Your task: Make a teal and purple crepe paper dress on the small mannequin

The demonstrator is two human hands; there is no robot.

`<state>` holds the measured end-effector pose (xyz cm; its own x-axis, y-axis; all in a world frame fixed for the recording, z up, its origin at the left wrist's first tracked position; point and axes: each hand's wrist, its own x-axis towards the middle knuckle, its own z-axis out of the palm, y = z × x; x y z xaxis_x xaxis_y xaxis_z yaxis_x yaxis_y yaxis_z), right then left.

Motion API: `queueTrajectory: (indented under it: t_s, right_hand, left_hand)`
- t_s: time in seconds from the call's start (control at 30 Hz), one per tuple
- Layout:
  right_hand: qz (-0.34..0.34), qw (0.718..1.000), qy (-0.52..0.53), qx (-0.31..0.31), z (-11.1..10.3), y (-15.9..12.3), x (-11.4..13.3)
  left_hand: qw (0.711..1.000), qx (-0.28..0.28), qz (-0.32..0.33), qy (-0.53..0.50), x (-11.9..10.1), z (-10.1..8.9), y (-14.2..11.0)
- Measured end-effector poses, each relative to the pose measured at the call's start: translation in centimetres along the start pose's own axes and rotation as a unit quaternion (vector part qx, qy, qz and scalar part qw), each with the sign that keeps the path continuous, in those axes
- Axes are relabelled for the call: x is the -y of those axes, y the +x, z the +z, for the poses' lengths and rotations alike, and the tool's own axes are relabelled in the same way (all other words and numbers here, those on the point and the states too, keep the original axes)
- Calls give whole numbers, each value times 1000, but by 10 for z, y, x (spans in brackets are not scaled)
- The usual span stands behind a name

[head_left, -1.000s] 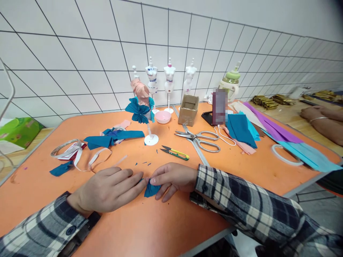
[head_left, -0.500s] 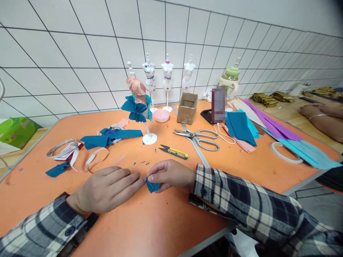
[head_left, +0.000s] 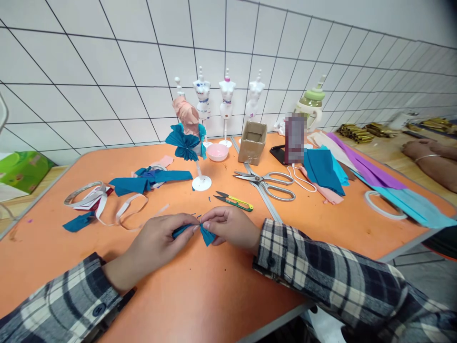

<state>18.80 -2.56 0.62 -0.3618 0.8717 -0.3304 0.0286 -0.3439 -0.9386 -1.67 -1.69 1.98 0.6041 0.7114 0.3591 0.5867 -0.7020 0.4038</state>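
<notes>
A small piece of teal crepe paper [head_left: 207, 236], gathered at its middle like a bow, is pinched between my two hands above the orange table. My left hand [head_left: 159, 243] grips its left side, thumb and fingers closed. On its right side my right hand [head_left: 232, 228] pinches it near the gathered middle. Whether a thread or wire runs there is too small to tell. Just beyond my hands lie yellow-green thread snips [head_left: 233, 201] and, farther right, large metal scissors [head_left: 266, 183]. A mini mannequin stand [head_left: 202, 182] carries teal pleated paper [head_left: 183, 142] and peach paper [head_left: 185, 112].
White mini mannequins [head_left: 227, 95] stand by the tiled wall, near a pink bowl [head_left: 217, 152] and a cardboard box [head_left: 252, 143]. Teal strips [head_left: 130, 186] and a tape roll [head_left: 85, 193] lie left. A phone on a stand [head_left: 294, 138] and coloured paper sheets [head_left: 367, 162] are right. Another person's arm [head_left: 428, 159] rests far right.
My left hand has turned from lying flat over the paper to pinching its left side, so more teal shows. My right hand keeps its pinch. The view has shifted slightly.
</notes>
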Motion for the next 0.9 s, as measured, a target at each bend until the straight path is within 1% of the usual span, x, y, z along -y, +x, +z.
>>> queueTrajectory:
  t_s: [0.03,0.1,0.13,0.2,0.27,0.3,0.4,0.5,0.57,0.7,0.73,0.8,0.9]
  right_hand:
    - [-4,1000,-3,-4,0,0,0]
    - [-11,1000,-14,-8,-1,1,0]
    - [-16,1000,-21,-9,-2,2,0]
    - [-33,999,-39,-6,-3,3,-1]
    - [-67,996,-65,-6,-5,4,-4]
    - [-86,993,-81,-6,-6,5,-6]
    - [-129,983,-130,-6,-9,7,-8]
    - [-126,983,-135,11,-10,6,-7]
    - [-134,982,-135,19,-11,5,-6]
    - [-210,963,-170,-8,-10,5,-7]
    - [-217,962,-164,-7,-10,6,-7]
    - [-197,972,-130,11,-11,7,-7]
    - [-134,987,-66,58,-14,9,-6]
  left_hand:
    - [998,5,-53,-32,-1,1,0]
    - [984,15,-145,-100,-2,3,2]
    - [975,27,-175,-135,-3,4,3]
    - [956,68,-202,-199,-5,5,6]
    - [943,114,-204,-237,-6,4,9]
    - [939,127,-205,-247,-7,4,10]
    - [927,148,-213,-269,-7,2,13]
    - [916,156,-223,-295,-6,2,13]
    - [913,155,-224,-304,-4,3,12]
    - [913,153,-219,-309,-3,4,11]
    - [910,157,-219,-314,-3,4,11]
    - [904,167,-222,-326,-4,4,12]
    - [891,177,-224,-353,-4,3,12]
